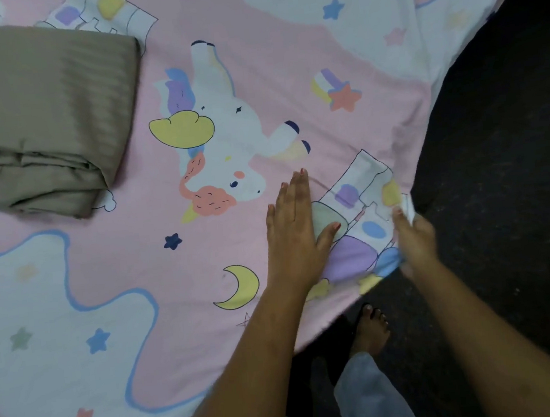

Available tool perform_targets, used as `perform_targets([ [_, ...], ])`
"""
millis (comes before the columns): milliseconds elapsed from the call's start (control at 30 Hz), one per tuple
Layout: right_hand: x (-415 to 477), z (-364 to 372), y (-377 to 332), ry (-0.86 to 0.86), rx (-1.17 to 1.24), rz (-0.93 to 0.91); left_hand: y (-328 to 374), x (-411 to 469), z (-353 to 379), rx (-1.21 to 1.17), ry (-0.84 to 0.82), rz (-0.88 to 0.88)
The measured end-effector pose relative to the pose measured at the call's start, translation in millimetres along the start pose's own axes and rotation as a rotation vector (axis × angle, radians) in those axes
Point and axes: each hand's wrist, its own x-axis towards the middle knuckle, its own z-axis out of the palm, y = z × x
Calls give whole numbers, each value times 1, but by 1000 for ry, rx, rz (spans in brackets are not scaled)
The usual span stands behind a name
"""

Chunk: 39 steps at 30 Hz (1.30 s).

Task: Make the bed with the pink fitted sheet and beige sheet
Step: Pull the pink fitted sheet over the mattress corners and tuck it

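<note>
Left hand, fingers straight, pins pink unicorn-print fitted sheet; right hand pinches its edge; overpulling risks wrinkles.

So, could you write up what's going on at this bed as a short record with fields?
bed cover: pink fitted sheet, printed with a unicorn, stars and a moon, spread over the bed
waiting: folded beige striped sheet, lying on the pink sheet at upper left
left hand: flat, fingers straight, pressing the pink sheet near its edge
right hand: at the sheet's hanging edge, blurred; unclear whether it holds fabric
below: dark floor, with a bare foot beside the bed
</note>
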Motion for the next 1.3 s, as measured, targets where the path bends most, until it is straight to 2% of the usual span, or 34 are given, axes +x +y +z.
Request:
perform_targets([
  [67, 10, -15, -9, 29, -199, -83, -3, -17, 2, 110, 8, 50],
  [167, 16, -8, -6, 96, -362, -141, -15, -46, 4, 329, 8, 61],
  [233, 12, 6, 5, 175, -388, -148, -27, -62, 3, 395, 42, 80],
  [300, 2, 19, 16, 209, -294, -110, -39, -73, 0, 410, 68, 97],
  [333, -2, 23, 22, 175, -183, -44, -43, -77, -1, 409, 69, 102],
  [400, -14, 30, 35, -2, 74, 158, -47, -84, -3, 389, 62, 120],
  [533, -41, 49, 88, -311, 125, 380, -54, -103, -10, 208, 88, 140],
  [633, -74, 69, 122, -403, 138, 471, -67, -142, -20, 67, 199, 26],
  [800, -145, 101, 154, -407, 47, 586, -112, -228, -41, 55, 463, -309],
  [867, -167, 109, 165, -414, -2, 618, -121, -264, -50, 6, 582, -519],
  [933, -183, 116, 174, -431, -80, 662, -125, -297, -51, -134, 735, -922],
  [1000, -196, 120, 181, -464, -160, 674, -133, -328, -41, -388, 910, -1359],
  [1067, -203, 123, 181, -477, -161, 646, -149, -344, -31, -774, 1084, -1623],
  [1100, -205, 126, 182, -476, -131, 617, -155, -347, -26, -1048, 1097, -1700],
  [1133, -205, 127, 186, -469, -93, 588, -160, -349, -22, -1320, 1065, -1721],
  [1200, -207, 127, 193, -451, -44, 557, -170, -345, -23, -1681, 1012, -1641],
  [1300, -219, 119, 221, -414, -52, 540, -203, -346, -29, -1927, 1091, -1421],
])
